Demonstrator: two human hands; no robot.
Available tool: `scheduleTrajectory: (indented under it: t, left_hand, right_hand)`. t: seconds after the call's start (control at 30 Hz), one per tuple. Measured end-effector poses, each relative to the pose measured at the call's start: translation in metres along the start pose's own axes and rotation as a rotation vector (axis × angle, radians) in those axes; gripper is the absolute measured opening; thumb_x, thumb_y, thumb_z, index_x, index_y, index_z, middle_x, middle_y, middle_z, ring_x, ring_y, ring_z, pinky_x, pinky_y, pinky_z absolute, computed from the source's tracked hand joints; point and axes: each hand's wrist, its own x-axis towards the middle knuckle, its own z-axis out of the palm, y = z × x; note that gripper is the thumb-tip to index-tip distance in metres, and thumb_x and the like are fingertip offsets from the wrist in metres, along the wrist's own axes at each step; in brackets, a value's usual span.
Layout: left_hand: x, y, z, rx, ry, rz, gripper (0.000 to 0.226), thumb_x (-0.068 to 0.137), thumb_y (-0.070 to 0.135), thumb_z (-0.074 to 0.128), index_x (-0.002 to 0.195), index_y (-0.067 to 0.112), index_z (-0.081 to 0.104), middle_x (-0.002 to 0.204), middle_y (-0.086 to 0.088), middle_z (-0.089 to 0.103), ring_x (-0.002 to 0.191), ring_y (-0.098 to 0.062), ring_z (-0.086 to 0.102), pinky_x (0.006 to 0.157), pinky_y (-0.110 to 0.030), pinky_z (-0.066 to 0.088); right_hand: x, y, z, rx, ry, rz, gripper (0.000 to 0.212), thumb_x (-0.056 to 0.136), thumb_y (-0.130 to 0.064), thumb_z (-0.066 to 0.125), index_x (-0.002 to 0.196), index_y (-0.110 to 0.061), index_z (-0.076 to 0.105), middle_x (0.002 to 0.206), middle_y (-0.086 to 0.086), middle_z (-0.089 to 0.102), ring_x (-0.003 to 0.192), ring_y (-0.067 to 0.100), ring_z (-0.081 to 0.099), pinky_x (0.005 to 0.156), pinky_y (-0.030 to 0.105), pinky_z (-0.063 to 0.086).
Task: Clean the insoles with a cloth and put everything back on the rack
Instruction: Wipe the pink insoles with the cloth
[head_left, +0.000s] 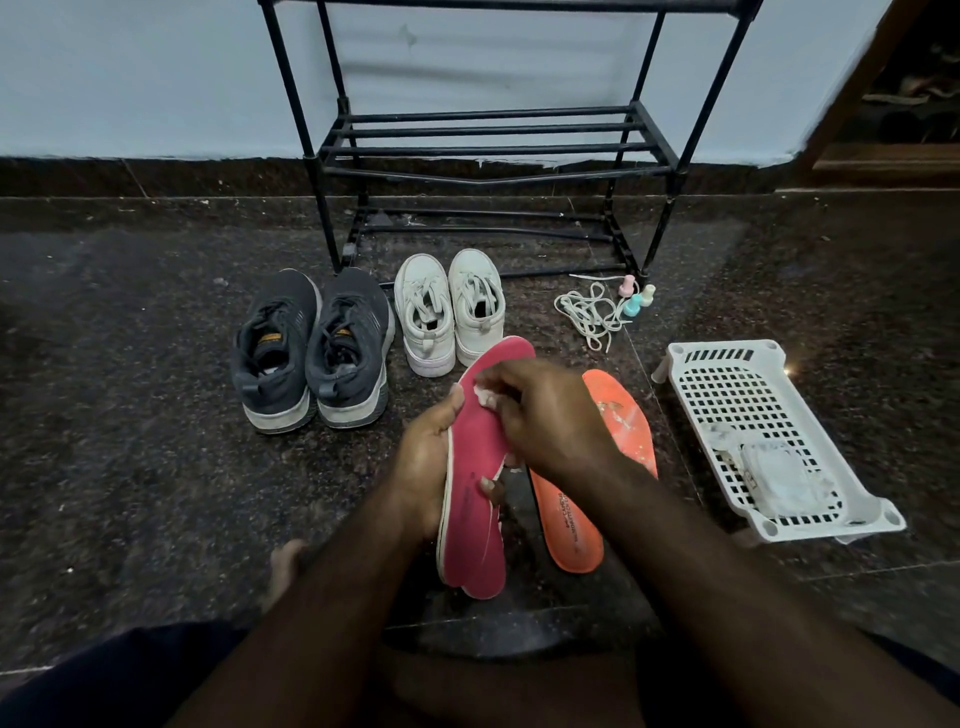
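Here the right hand (545, 415) is curling its fingers around a small white scrap of cloth (488, 397) and pressing it against the upper face of a long pink foam insole (475, 519), close to the toe end. The left hand (423, 467) is gripping that same insole from its left edge, thumb lying up along the rim and the fingertips wrapping underneath so that they are showing at the right edge; the insole is being held off the floor, toe pointing away from the person.

Just beside it on the right, a bright orange foam insole (618, 415) with printed lettering is lying flat on the dark speckled stone floor (130, 467), partly hidden under the right forearm. Beyond the hands, a pair of dark grey mesh trainers (311, 348) and a pair of white lace-up sneakers (449, 306) are standing side by side on the floor, in front of a black metal tube shoe rack (488, 150) set against the wall. A loose tangle of white shoelaces (589, 312) is lying near the rack's right leg, touching three small pastel bottles (636, 299). Farther right, a white perforated plastic basket (748, 395) is sitting on the floor holding some crumpled clear wrapping.
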Motion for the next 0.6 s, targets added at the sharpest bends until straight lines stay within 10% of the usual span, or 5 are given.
scheduleTrajectory:
  t: [0.23,0.43,0.6]
  left_hand:
    - [0.005,-0.002,-0.011,-0.003,-0.019,-0.030,0.058,0.099,0.057,0.039,0.126,0.012,0.062,0.104,-0.013,0.061,0.066,-0.025,0.060,0.038,-0.020,0.041]
    - [0.005,-0.001,-0.007,0.001,0.011,-0.024,0.052,0.097,0.056,0.039,0.101,0.013,0.069,0.087,-0.012,0.063,0.060,-0.025,0.060,0.038,-0.019,0.040]
    - [0.007,0.000,-0.011,0.008,0.015,-0.028,0.061,0.099,0.059,0.036,0.118,0.009,0.066,0.099,-0.016,0.064,0.064,-0.027,0.064,0.038,-0.021,0.043]
  right_hand:
    - [0.006,0.017,-0.003,-0.135,0.076,0.089,0.013,0.081,-0.008,0.061,0.088,-0.010,0.072,0.088,0.009,0.064,0.085,0.029,0.061,0.077,0.039,0.048]
    - [-0.006,0.002,-0.001,-0.078,-0.169,-0.127,0.025,0.071,-0.010,0.053,0.085,-0.013,0.074,0.086,0.004,0.070,0.083,0.027,0.063,0.075,0.035,0.051]
    - [0.004,0.020,-0.004,-0.188,-0.050,-0.052,0.024,0.071,-0.019,0.052,0.084,-0.016,0.072,0.088,0.002,0.067,0.082,0.029,0.061,0.073,0.040,0.052]
